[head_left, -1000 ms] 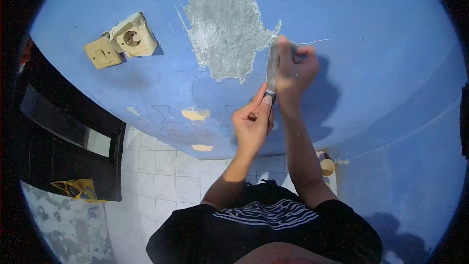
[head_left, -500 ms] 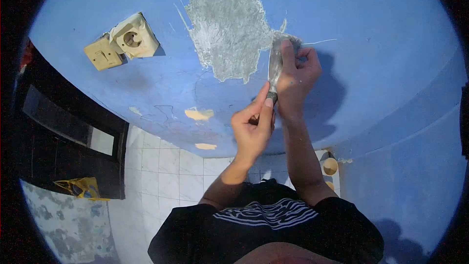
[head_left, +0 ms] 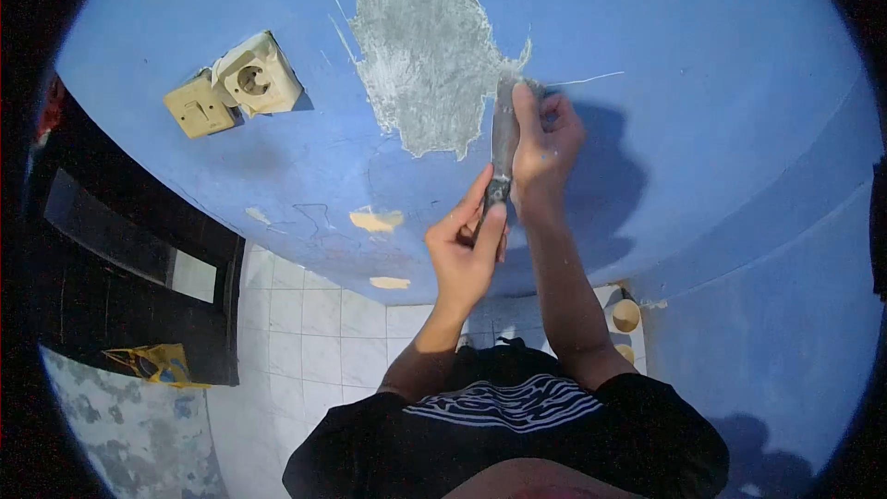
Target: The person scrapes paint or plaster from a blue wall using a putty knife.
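Observation:
A scraper with a grey metal blade and a dark handle stands nearly upright against the blue wall. My left hand pinches its handle from below. Higher up, my right hand grips the blade near its top end, the thumb lying along the flat. The blade's top edge meets the right side of a bare grey patch, where the blue paint is gone and the border is jagged. Part of the blade is hidden behind my right fingers.
Left of the patch, a socket and a switch stick out from the wall. Cream bare spots show lower down. White floor tiles lie below, with a dark door frame and a yellow bag at left.
Both hands and the scraper have shifted slightly left. The blade has turned, so more of its flat face and the handle show.

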Demonstrator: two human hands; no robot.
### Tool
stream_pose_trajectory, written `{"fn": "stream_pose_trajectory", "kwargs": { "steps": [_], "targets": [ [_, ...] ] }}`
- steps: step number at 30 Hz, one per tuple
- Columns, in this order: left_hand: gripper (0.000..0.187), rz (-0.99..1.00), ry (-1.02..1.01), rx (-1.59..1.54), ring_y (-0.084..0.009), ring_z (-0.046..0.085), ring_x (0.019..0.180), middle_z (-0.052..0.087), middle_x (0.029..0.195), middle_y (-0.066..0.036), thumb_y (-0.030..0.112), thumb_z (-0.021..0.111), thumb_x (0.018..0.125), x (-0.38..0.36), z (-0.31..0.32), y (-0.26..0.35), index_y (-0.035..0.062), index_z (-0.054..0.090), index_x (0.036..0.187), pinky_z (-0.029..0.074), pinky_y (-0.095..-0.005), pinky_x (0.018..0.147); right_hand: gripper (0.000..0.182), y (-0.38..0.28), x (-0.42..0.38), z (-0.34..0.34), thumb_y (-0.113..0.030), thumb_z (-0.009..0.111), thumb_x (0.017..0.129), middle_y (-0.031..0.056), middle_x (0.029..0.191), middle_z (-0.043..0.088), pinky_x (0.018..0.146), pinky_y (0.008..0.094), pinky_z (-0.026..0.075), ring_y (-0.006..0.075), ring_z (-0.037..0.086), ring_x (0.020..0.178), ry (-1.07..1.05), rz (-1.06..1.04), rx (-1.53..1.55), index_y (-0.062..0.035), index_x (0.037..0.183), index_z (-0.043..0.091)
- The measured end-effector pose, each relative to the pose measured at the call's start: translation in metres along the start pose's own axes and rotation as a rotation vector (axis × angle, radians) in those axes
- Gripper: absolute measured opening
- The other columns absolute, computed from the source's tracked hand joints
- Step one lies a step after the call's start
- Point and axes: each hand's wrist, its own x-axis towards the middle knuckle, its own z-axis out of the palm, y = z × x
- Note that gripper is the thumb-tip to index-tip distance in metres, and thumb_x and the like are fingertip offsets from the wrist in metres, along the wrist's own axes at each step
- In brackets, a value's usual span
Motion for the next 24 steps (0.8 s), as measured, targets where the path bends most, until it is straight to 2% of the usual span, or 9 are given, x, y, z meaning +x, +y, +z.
{"fn": "stream_pose_trajectory", "kwargs": {
  "steps": [2,7,9,10,12,15,19,22,24],
  "targets": [
    [0.041,0.028,-0.041,-0.054,-0.0027,0.047,0.055,0.057,0.069,0.002,0.003,0.057,0.095,-0.009,-0.005,-0.004,-0.0007,0.054,0.136,0.037,-0.0184,0.050,0.038,0.012,-0.004,-0.002,-0.028,0.073,0.090,-0.0053,0.061,0.046,0.047,0.0262,0.030,0.0040,0.039,0.055,-0.006,0.033,0.020,-0.0080,0.071,0.047],
    [0.042,0.068,0.037,0.121,-0.0022,0.047,0.062,0.058,0.074,0.002,0.001,0.056,0.094,-0.012,-0.007,-0.005,-0.0031,0.054,0.136,0.036,-0.0173,0.055,0.040,0.013,-0.009,0.001,-0.030,0.074,0.088,-0.0046,0.062,0.049,0.048,0.0271,0.030,0.0048,0.039,0.055,-0.024,0.182,0.152,-0.0072,0.070,0.048],
    [0.040,0.124,0.044,0.179,-0.0023,0.046,0.058,0.057,0.071,0.002,0.002,0.056,0.094,0.004,-0.001,-0.006,-0.0024,0.055,0.134,0.035,-0.0178,0.051,0.042,0.016,0.001,0.004,-0.032,0.076,0.087,-0.0051,0.061,0.048,0.049,0.0273,0.031,0.0051,0.039,0.055,0.061,-0.138,-0.044,-0.0065,0.067,0.048],
    [0.039,0.183,0.056,0.236,-0.0024,0.046,0.053,0.056,0.068,0.002,0.002,0.056,0.094,0.008,0.002,-0.008,-0.0017,0.057,0.133,0.034,-0.0183,0.048,0.042,0.002,0.004,0.004,-0.032,0.076,0.087,-0.0051,0.061,0.048,0.049,0.0273,0.031,0.0051,0.039,0.055,0.057,-0.134,-0.048,-0.0065,0.067,0.048],
    [0.038,0.203,0.069,0.228,-0.0023,0.045,0.053,0.055,0.067,0.003,0.003,0.056,0.095,0.002,0.011,-0.013,-0.0013,0.057,0.133,0.034,-0.0183,0.047,0.044,-0.026,0.011,0.008,-0.032,0.076,0.086,-0.0051,0.059,0.046,0.049,0.0268,0.031,0.0051,0.038,0.056,0.077,0.101,-0.147,-0.0058,0.064,0.049],
    [0.037,0.181,0.098,0.214,-0.0022,0.044,0.051,0.054,0.066,0.004,0.004,0.056,0.095,-0.007,0.007,-0.014,-0.0007,0.059,0.132,0.032,-0.0183,0.046,0.044,-0.007,0.002,0.000,-0.031,0.077,0.084,-0.0046,0.057,0.045,0.049,0.0273,0.031,0.0055,0.038,0.056,0.022,0.031,-0.031,-0.0046,0.063,0.049],
    [0.034,0.185,0.086,0.325,-0.0023,0.044,0.050,0.054,0.066,0.003,0.005,0.056,0.095,0.010,-0.002,-0.004,-0.0005,0.061,0.129,0.032,-0.0186,0.045,0.044,0.004,0.000,0.004,-0.030,0.078,0.083,-0.0046,0.056,0.044,0.049,0.0278,0.031,0.0058,0.038,0.056,0.039,0.023,-0.072,-0.0042,0.063,0.049],
    [0.033,0.181,0.117,0.234,-0.0024,0.044,0.049,0.055,0.065,0.003,0.006,0.057,0.095,0.009,0.006,-0.007,-0.0004,0.062,0.128,0.032,-0.0185,0.044,0.044,-0.002,0.009,0.009,-0.029,0.078,0.083,-0.0040,0.055,0.045,0.049,0.0281,0.031,0.0058,0.038,0.056,0.129,-0.035,-0.129,-0.0043,0.062,0.048],
    [0.033,0.182,0.131,0.232,-0.0024,0.044,0.049,0.055,0.065,0.003,0.007,0.057,0.096,0.004,0.005,-0.012,-0.0003,0.062,0.128,0.032,-0.0183,0.044,0.037,-0.004,0.007,0.002,-0.025,0.078,0.084,-0.0016,0.055,0.051,0.040,0.0229,0.032,0.0051,0.043,0.043,0.058,0.083,-0.077,-0.0062,0.066,0.051]
  ]
}}
